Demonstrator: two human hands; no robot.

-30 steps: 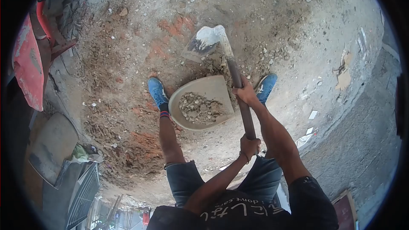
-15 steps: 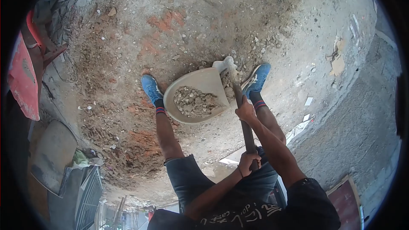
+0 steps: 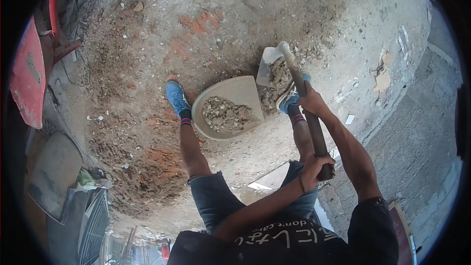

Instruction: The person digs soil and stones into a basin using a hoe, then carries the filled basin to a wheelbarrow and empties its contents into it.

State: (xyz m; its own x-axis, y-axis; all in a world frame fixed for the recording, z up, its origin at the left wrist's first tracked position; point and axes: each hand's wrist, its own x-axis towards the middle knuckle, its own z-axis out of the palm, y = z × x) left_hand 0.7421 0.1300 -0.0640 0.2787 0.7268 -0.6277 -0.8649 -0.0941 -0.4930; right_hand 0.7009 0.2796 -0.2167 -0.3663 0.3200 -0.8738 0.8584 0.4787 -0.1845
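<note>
Both my hands hold the wooden handle [image 3: 315, 130] of a hoe. My left hand [image 3: 318, 171], at the arm coming from the lower left, grips the handle's near end. Farther up the shaft, my right hand [image 3: 312, 101] is wrapped round it. The hoe's metal blade [image 3: 265, 66] rests at the ground beside the tray, with rubble [image 3: 279, 73] against it. A beige D-shaped tray [image 3: 248, 88] lies between my feet, with broken rubble [image 3: 223, 114] in it. The blade and the tray's straight edge are close together.
Blue shoes [image 3: 177, 99] stand either side of the tray. A red wheelbarrow-like object [image 3: 30, 81] is at the left, above a grey curved panel [image 3: 56, 174]. Torn cardboard [image 3: 382, 72] lies at the right, beside a raised concrete strip [image 3: 407, 132].
Both hands and the handle have moved right. The blade has turned and shifted, showing more of its face with rubble against it. The tray has stayed nearly in place.
</note>
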